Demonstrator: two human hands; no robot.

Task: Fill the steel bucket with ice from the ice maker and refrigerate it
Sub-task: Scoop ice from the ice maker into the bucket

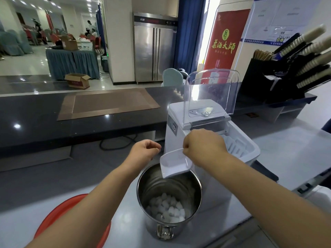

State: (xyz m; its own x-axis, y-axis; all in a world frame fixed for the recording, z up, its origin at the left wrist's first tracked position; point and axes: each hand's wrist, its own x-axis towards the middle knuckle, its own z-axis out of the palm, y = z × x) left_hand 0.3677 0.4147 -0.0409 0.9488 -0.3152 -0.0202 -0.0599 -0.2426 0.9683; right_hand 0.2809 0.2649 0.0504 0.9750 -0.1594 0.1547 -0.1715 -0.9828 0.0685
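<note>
Holding the white scoop (176, 164) in our right hand (204, 145), we keep its mouth tipped down over the open steel bucket (143, 194), its lower edge just above the far rim. Our fingers are curled round the scoop's handle, which the hand itself hides, and the scoop looks empty.

The bucket stands upright on the pale grey counter (286, 140), right in front of the ice maker (172, 129); we cannot tell whether the two touch. A shallow layer of ice (170, 210) covers the bucket's bottom, with bare steel wall above it.

Our left hand (145, 151) hovers just beyond the bucket's far left rim, fingers loosely curled, thumb near the fingertips, holding nothing.

The ice maker's clear lid (213, 90) stands raised, and its pale inner bin shows behind our right hand. A red basin (59, 212) sits at lower left, near the bucket. A brown mat (107, 102) lies on the dark counter beyond. Well apart, across the room, stands a steel fridge (154, 51) with its doors closed.
</note>
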